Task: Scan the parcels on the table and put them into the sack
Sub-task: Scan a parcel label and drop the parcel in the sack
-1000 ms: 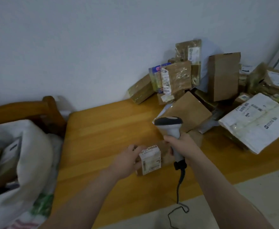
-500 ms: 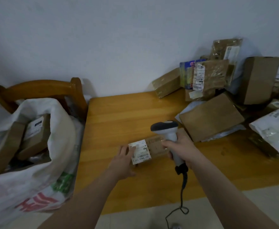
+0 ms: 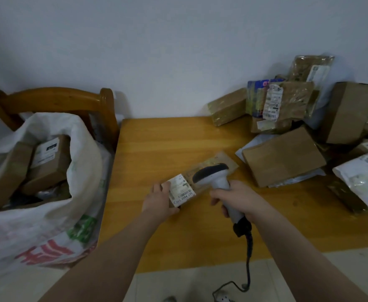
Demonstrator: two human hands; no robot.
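Just left of the tabletop (image 3: 157, 144): white woven sack (image 3: 48, 214), already loaded with several cardboard boxes (image 3: 46, 158). Mid-tabletop, toward the front edge: left grip (image 3: 159, 201) closed round the near end of a brown labelled parcel (image 3: 182, 188), label up. Right grip (image 3: 239, 199) wrapped round a handheld barcode scanner (image 3: 213, 175), head over that label. Probably mid-scan, bagging next. On the tabletop's right end: heap of parcels (image 3: 287, 118), seemingly awaiting both steps.
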